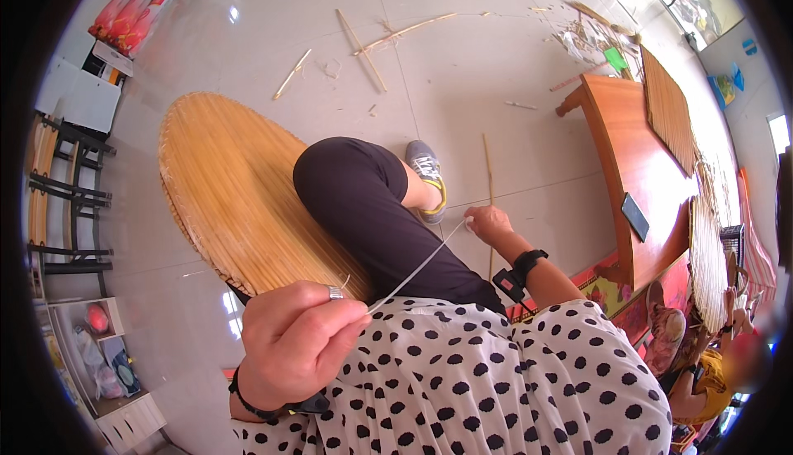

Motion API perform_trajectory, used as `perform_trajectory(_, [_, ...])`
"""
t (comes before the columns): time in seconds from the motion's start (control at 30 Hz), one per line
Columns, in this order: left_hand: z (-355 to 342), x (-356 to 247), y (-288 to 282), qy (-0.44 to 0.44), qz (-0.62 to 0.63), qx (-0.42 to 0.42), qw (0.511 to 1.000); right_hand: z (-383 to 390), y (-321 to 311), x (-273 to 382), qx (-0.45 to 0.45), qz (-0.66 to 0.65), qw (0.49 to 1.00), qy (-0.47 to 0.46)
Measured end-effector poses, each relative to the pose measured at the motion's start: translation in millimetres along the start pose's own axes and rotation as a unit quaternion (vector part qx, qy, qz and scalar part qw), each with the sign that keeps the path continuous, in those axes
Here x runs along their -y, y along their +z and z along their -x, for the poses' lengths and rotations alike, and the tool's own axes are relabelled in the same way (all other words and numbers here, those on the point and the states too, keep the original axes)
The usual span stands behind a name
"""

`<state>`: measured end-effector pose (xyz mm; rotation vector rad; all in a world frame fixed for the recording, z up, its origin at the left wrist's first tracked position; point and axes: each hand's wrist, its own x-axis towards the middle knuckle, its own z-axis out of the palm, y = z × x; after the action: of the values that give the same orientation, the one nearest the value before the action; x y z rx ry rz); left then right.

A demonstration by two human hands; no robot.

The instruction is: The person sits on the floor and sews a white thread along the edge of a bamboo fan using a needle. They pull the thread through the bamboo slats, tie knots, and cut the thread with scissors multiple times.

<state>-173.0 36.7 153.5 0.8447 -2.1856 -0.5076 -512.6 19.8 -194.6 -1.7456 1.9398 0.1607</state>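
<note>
My left hand (301, 339), a metal ring on one finger, is closed in a pinch on one end of a thin pale strand (417, 266) near my lap. My right hand (487, 224) holds the other end, fingers pinched, over the floor beside my leg; the strand runs taut diagonally between them. An oval mat of golden slats (219, 166), with a laced rim, lies to the left, under or beside my bent dark-trousered leg (363, 223). A short loose strand stands up at the mat's lower edge, just above my left hand.
A wooden bench (611, 166) at right carries a phone (635, 216) and a slatted panel (665, 108). A co-worker (702, 389) sits at lower right. Loose sticks (361, 49) lie on the tiled floor. Chairs (74, 199) and a cabinet (116, 422) line the left.
</note>
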Motion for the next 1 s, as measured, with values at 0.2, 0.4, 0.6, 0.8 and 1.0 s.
perform_trajectory(0.2, [12,4,1,0.006,-0.013,0.071,0.997,-3,0,-42,-0.111,-0.011,0.988,0.103])
perform_trajectory(0.4, [35,15,3,-0.011,-0.019,0.098,0.995,24,-15,-74,0.045,0.029,0.998,0.026])
perform_trajectory(0.6, [38,10,-25,-0.011,-0.056,0.007,0.998,43,-51,-46,0.132,-0.026,0.988,-0.074])
perform_trajectory(0.8, [71,5,-67,-0.019,-0.09,-0.104,0.99,55,-122,18,0.096,-0.064,0.987,-0.113])
perform_trajectory(1.0, [110,6,-84,-0.118,-0.077,-0.281,0.949,76,-173,62,0.064,-0.064,0.988,-0.126])
